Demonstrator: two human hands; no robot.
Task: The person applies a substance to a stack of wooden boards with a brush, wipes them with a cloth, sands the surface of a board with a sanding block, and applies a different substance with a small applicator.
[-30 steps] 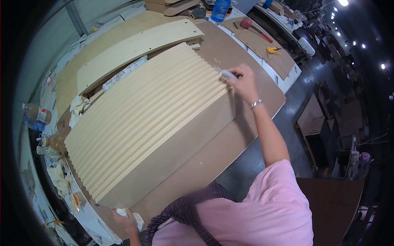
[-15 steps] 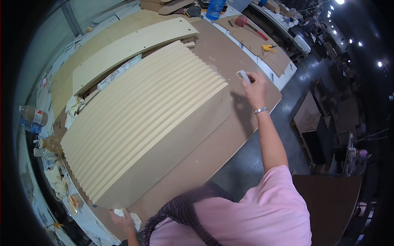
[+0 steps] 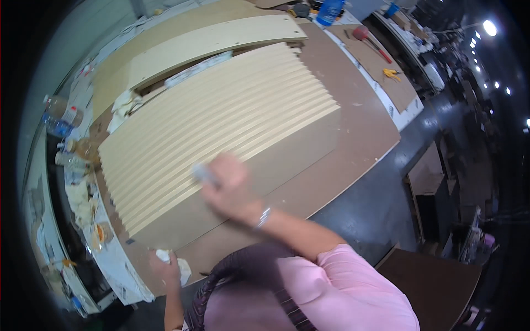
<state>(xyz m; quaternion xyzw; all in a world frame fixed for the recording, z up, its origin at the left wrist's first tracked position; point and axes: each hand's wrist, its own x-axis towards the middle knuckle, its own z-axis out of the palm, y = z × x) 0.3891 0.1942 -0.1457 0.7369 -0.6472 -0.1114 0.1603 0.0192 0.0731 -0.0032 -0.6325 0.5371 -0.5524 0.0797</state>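
Observation:
A pale wooden panel with a ridged top (image 3: 221, 105) and a smooth front side (image 3: 298, 149) rests on a brown board (image 3: 364, 116). My right hand (image 3: 231, 187), blurred by motion, is closed round a small light-grey block (image 3: 203, 172) at the panel's front ridges. Whether the block touches the wood I cannot tell. Off the panel's near left corner, my left hand (image 3: 164, 269) is closed on a crumpled white cloth (image 3: 184, 270), part of which hangs out beside the fingers.
Behind the ridged panel lies a long curved wooden piece (image 3: 215, 47). Plastic bottles (image 3: 63, 116) and an orange-stained cup (image 3: 100, 234) line the left side. At the far right are a red mallet (image 3: 361, 34), a yellow tool (image 3: 391, 73) and a blue bottle (image 3: 330, 12).
My right hand has swept from beyond the panel's right end leftward and nearer, carrying the grey block to the front ridges. The view has shifted; my left hand keeps the cloth.

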